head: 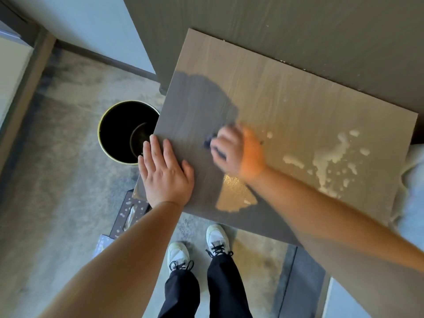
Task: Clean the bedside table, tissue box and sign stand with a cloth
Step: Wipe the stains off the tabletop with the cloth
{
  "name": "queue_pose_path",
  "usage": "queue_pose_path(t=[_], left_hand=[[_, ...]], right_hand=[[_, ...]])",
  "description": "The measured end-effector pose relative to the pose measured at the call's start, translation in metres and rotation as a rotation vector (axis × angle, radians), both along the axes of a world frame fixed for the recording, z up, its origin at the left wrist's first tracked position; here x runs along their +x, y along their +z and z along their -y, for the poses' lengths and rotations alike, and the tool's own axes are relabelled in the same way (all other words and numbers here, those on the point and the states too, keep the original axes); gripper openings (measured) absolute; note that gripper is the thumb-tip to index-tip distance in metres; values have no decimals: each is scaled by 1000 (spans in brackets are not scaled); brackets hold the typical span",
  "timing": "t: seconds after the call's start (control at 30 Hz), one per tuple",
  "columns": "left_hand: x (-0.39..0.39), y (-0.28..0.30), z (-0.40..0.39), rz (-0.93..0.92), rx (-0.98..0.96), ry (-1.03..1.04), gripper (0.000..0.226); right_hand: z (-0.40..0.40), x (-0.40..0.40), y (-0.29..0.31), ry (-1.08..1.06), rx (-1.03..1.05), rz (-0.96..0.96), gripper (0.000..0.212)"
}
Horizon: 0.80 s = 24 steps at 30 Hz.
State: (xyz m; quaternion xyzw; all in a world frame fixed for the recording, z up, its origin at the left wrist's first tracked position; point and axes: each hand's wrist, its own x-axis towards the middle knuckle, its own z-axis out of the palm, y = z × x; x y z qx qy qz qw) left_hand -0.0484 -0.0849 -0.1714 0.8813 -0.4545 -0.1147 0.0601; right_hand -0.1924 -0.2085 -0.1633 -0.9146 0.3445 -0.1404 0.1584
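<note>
The bedside table [263, 88] has a brown wood-grain top that fills the middle of the view. My right hand [238, 152] is blurred and pressed on the top, shut on a dark blue cloth [210, 142] that peeks out under the fingers. My left hand [164, 173] lies flat with fingers spread on the table's left front corner. White foam or spilled patches [330, 159] spread over the right part of the top. A dark box speckled with white [129, 214], possibly the tissue box, lies on the floor below the left corner. No sign stand is in view.
A black round bin with a yellow rim [114, 131] stands on the carpet left of the table. A dark wood panel [275, 26] rises behind the table. White bedding [413, 180] touches the table's right edge. My feet in white shoes [199, 246] stand at the front edge.
</note>
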Motion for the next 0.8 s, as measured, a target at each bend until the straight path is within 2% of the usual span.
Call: queue_pose_path(t=[0.07,0.13,0.2,0.3,0.37,0.43,0.6,0.7,0.8], left_hand=[[0,1,0,-1,7,0,67],[0,0,0,-2,0,4,68],[0,-1,0,1,-12,3,67],[-1,-4,0,10,-23,0,67],[-1,-5,-1,11,-23,4,67],[-1,-5,-1,12,-24,7,67],[-1,-3,0,17,-25,6,67],[-2,-1,0,17,-19,12,67],[-3,1,0,17,-23,7,67]], right_hand=[[-31,-17,3,107,37,-23,9],[-18,-28,10,80,48,0,11],[28,-40,18,-155,-7,68,12],[121,-78,29,-497,-155,-25,21],[155,-100,26,-597,-184,-155,29],[160,-106,18,-593,-162,-265,28],[109,-88,16,-474,-60,-204,26],[19,-75,11,-319,4,-141,18],[-81,-72,6,-191,3,-169,19]])
